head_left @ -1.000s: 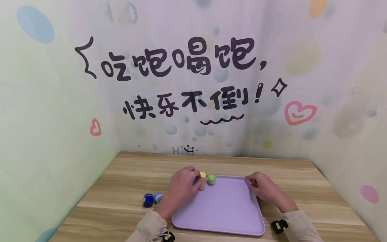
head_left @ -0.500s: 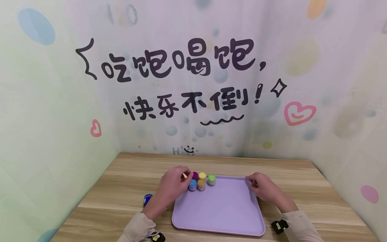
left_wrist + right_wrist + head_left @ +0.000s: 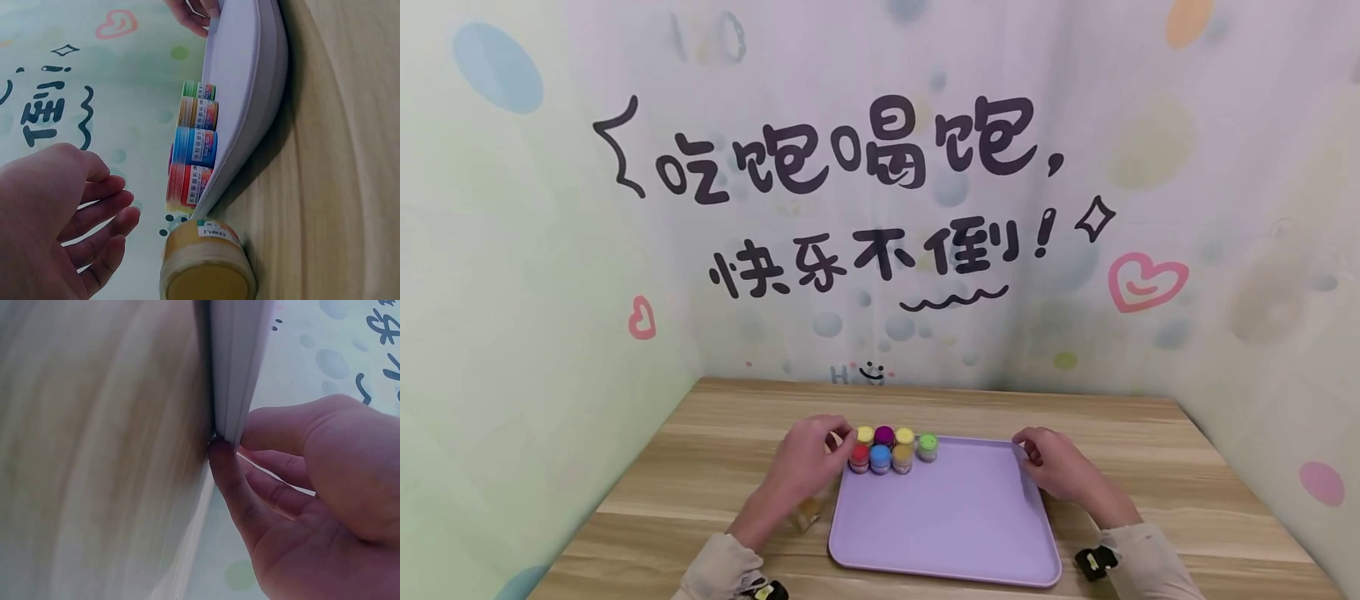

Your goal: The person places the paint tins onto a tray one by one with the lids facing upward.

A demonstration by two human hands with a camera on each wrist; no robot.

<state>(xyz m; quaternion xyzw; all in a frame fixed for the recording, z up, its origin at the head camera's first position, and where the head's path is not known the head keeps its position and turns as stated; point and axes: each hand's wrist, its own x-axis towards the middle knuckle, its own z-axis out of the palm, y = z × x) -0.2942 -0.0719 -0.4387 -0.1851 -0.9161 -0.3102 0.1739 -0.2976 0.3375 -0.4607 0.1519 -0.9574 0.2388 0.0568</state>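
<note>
My left hand (image 3: 808,458) hovers at the left end of a group of small paint jars, its fingers loosely bent and holding nothing. In front stand a red jar (image 3: 859,459), a blue jar (image 3: 880,460) and an ochre jar (image 3: 902,460). Behind them are a pale yellow jar (image 3: 865,435), a purple jar (image 3: 884,436) and another yellow jar (image 3: 905,436). A green-lidded jar (image 3: 928,447) stands slightly apart on the right. All sit along the far left of a lilac tray (image 3: 947,517). My right hand (image 3: 1051,460) pinches the tray's far right corner between thumb and finger.
Another ochre jar (image 3: 209,262) is on the wooden table (image 3: 1157,467) left of the tray, partly behind my left forearm in the head view. A printed curtain (image 3: 880,333) hangs beyond the table's far edge.
My left hand has drawn left off the jars, uncovering the red, purple and rear yellow ones. The forearm now hides the blue jars on the table. My right hand stays at the tray corner.
</note>
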